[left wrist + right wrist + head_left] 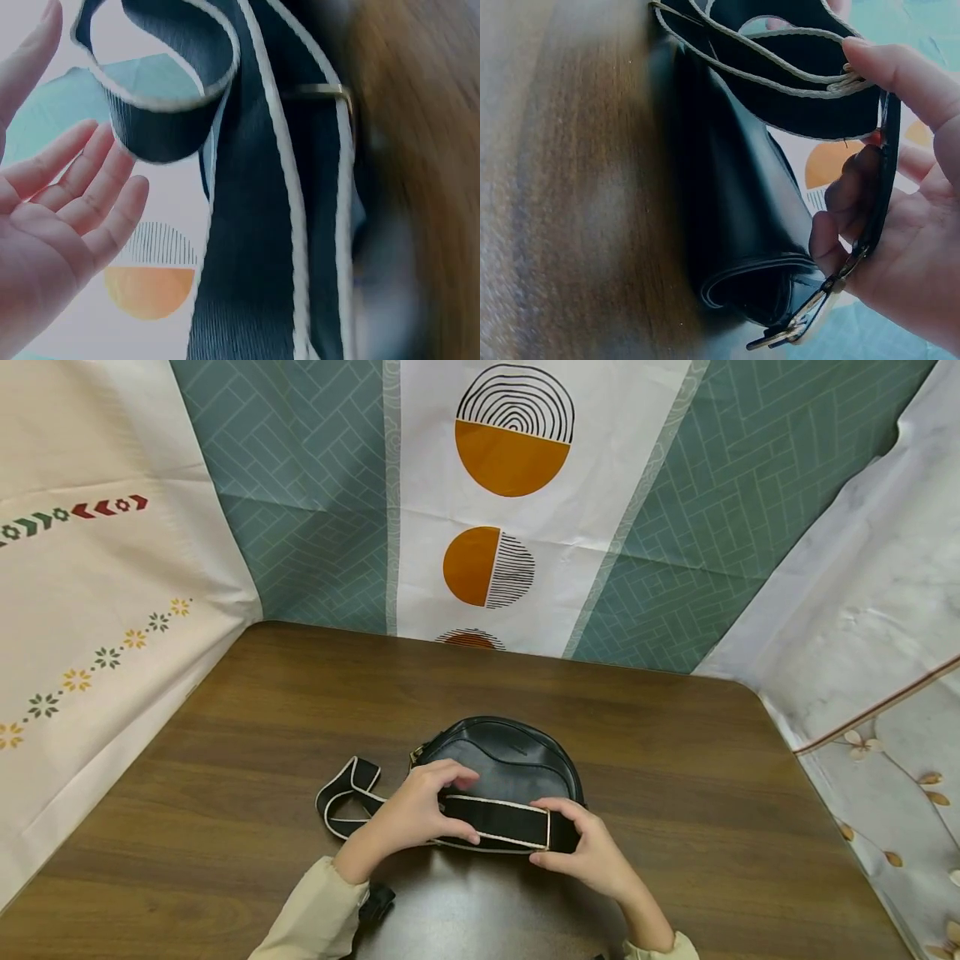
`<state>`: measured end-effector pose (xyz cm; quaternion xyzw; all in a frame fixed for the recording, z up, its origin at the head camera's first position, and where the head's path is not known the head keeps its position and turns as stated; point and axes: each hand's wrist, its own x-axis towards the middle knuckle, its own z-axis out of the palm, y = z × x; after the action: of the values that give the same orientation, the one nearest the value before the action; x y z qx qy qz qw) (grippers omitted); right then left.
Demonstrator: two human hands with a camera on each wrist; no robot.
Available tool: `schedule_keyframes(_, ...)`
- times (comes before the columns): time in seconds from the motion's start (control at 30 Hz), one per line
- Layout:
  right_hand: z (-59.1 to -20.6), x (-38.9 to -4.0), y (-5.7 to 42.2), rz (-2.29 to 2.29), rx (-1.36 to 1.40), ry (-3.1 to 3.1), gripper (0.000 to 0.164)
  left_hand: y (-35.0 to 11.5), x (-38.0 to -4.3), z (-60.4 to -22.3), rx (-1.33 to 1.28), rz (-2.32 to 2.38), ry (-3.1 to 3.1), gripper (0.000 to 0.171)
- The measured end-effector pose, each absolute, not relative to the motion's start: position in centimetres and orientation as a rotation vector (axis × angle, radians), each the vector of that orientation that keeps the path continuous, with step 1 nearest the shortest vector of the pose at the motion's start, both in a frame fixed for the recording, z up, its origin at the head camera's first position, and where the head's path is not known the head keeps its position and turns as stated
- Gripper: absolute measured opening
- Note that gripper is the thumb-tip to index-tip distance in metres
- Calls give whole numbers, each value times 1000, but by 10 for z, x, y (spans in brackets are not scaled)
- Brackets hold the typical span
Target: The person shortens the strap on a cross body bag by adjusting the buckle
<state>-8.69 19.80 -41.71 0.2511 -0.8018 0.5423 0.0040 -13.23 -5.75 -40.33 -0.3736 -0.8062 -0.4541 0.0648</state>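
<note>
A black leather shoulder bag lies on the table, its rounded top toward the far side. Across its near side runs a black webbing strap with white edging, folded into layers. My right hand holds the strap's right end by a gold slider, thumb on the near edge. In the right wrist view, a leather strap tab runs across that palm to a gold buckle at the bag's end. My left hand curves loosely about the strap's left part, its fingers spread apart from a strap loop in the left wrist view.
More strap loops out on the brown wooden table to the left. Behind the table hangs a green and white patterned cloth. Light cloths hang at the left and right sides.
</note>
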Motion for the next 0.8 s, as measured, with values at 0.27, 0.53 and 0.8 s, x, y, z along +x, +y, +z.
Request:
schedule_keyframes(0.27,-415,-87,199,1698,765,-2523,47,-76,-136,-405,-1103,-1308,-2533,55)
schedule_keyframes(0.53,-416,-88,200,1681,771,-2534,48,-88,-139,-407,-1099,-1215,-2725,37)
schedule_keyframes(0.8,-415,-87,202,1683,740,-2551,47,-91,-138,-411,-1138,-1097,-2804,23)
